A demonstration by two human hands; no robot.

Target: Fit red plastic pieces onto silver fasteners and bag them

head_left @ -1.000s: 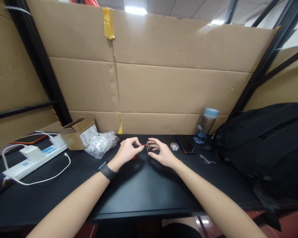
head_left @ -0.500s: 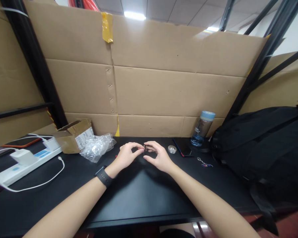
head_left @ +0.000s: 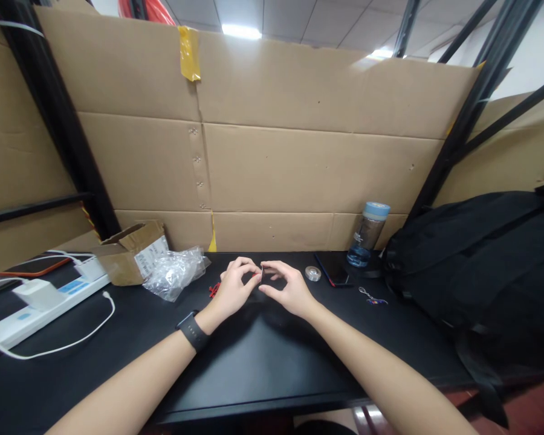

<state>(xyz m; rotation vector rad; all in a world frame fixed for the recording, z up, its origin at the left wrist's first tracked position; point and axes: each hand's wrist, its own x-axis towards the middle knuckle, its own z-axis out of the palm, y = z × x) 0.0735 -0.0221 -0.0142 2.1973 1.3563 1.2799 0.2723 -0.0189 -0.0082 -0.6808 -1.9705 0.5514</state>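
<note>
My right hand (head_left: 289, 289) is closed round a thin round disc (head_left: 262, 275), holding it upright and nearly edge-on between thumb and fingers. Pinched fingers of my left hand (head_left: 240, 284) meet the disc's left side. Red cord (head_left: 214, 290) shows behind and left of my left hand, and its run through the fingers is hidden. What sits in the left fingertips is too small to make out now. A dark watch is on my left wrist. Right of my right hand lies a small roll of clear tape (head_left: 312, 273).
A phone (head_left: 333, 270), a water bottle (head_left: 367, 235), a keychain (head_left: 372, 296) and a black backpack (head_left: 476, 260) are on the right. On the left are an open carton (head_left: 131, 251), clear plastic wrap (head_left: 174, 272) and a power strip (head_left: 49, 308) with white cables. Cardboard (head_left: 272, 169) walls the back.
My hands have come together at the disc, which has turned from slightly angled to nearly edge-on. The red tip at my left fingertips has gone from sight. The camera view has shifted slightly.
</note>
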